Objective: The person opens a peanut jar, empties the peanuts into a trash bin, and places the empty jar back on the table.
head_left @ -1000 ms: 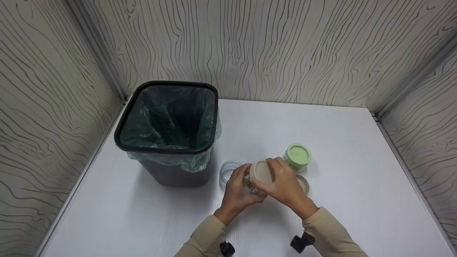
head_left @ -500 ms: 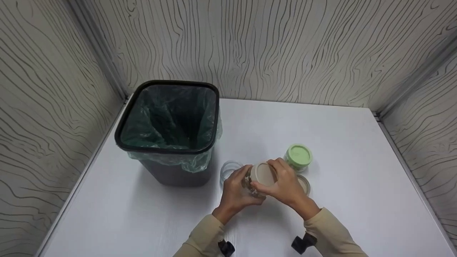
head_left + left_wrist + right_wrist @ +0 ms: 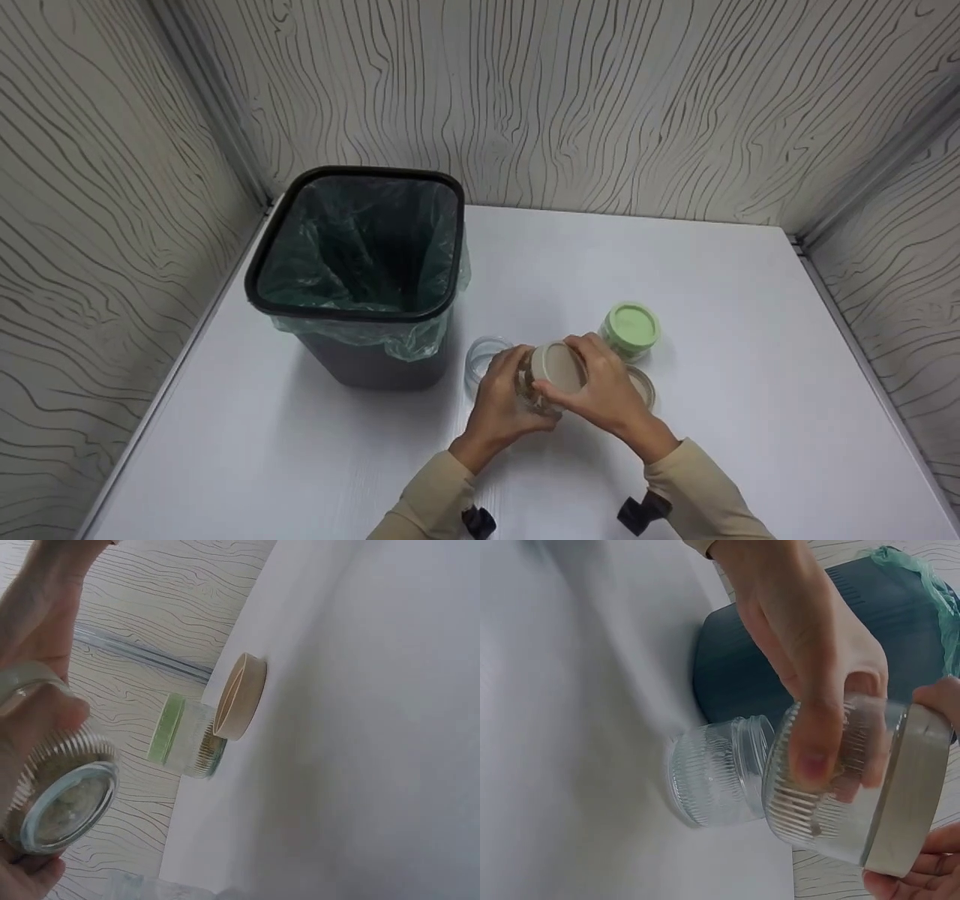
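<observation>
1. Left hand (image 3: 495, 406) and right hand (image 3: 604, 388) — close together, both clamped on one vessel: the left curled round the ribbed body of a glass jar (image 3: 810, 821), the right gripping its pale lid (image 3: 558, 367) by the rim.
2. Glass jar, raised above the bench (image 3: 750, 375) and tilted; it serves as clock centre for the head view.
3. Lidless clear jar (image 3: 709, 776): between 9 and 10 o'clock, upright, partly hidden by the left hand.
4. Green-lidded jar (image 3: 632, 330): 2 o'clock, upright.
5. Tan lid (image 3: 244, 699): 3 o'clock, lying flat — whether it touches the green-lidded jar cannot be told.
6. Dark grey bin (image 3: 390, 370): 10 o'clock, black-rimmed, its green liner (image 3: 416, 341) hanging below the rim.
</observation>
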`<state>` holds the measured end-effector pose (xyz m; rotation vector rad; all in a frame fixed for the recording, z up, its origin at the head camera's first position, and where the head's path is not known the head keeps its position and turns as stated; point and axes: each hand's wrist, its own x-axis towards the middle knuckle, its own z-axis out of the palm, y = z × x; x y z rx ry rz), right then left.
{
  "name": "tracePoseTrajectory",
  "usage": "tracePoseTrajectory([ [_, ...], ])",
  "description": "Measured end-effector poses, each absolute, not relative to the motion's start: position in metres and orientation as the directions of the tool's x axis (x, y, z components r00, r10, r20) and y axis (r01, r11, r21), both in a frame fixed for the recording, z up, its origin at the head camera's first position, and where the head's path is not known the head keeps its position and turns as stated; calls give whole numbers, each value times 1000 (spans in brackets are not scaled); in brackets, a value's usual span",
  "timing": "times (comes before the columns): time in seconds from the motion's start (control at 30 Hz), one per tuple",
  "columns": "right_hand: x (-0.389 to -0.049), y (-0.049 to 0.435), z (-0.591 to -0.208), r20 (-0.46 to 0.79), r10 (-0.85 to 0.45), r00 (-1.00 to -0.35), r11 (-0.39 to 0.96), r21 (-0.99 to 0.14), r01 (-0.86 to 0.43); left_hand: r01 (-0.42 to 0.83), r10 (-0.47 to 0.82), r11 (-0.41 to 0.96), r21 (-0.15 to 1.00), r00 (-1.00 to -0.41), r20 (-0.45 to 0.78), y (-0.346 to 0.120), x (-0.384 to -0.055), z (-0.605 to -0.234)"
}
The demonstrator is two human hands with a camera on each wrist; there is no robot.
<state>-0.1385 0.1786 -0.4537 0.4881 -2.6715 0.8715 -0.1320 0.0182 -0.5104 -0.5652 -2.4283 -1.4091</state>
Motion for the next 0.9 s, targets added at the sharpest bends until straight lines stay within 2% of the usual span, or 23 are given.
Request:
tracePoseTrajectory([
  [0.23, -135, 171, -452, 307, -168, -937, 789, -527, -314, 478, 146, 520, 708, -866, 478, 25, -133, -509],
  [0.33, -134, 167, -454, 319, -150, -936, 803, -512, -303, 484, 137, 551, 680, -856, 498, 27, -132, -509],
  [0.63, -137, 166, -459, 507, -143, -850, 803, -442, -399, 551, 161, 564, 615, -804, 573, 26, -133, -505],
  [0.9, -140, 171, -460, 576, -180, -797, 788, -400, -467, 543, 192, 540, 643, -823, 534, 25, -134, -502],
])
